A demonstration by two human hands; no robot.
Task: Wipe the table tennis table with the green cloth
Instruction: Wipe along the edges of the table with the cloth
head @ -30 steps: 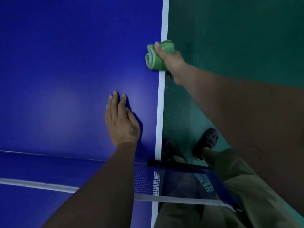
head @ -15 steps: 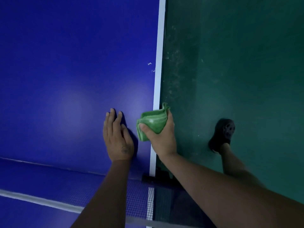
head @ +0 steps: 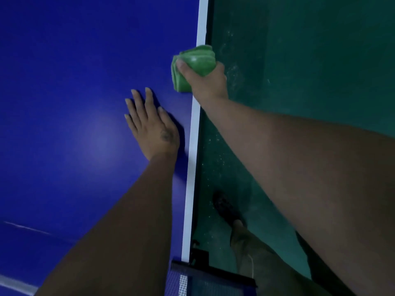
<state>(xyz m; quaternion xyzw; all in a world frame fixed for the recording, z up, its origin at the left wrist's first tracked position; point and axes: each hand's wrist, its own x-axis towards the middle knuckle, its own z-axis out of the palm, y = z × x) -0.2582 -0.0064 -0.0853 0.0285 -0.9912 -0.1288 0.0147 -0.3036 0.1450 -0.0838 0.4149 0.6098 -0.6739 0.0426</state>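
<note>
Your right hand (head: 206, 82) clutches the green cloth (head: 196, 60) over the table (head: 85, 60) edge; it may slip off. Your left hand (head: 152, 129) lies flat

Open table (head: 64, 71) ahead — left hand (head: 151, 127), net (head: 183, 283) nearer

This looks like a table tennis room, some kind of games hall. The deep blue tabletop (head: 74, 82) has a white line (head: 193, 167) along its edge, and a net (head: 205, 283) is fixed by a black clamp (head: 199, 256) at the side. Underfoot lies a dull green sports floor (head: 320, 60), speckled with pale dust.
</note>
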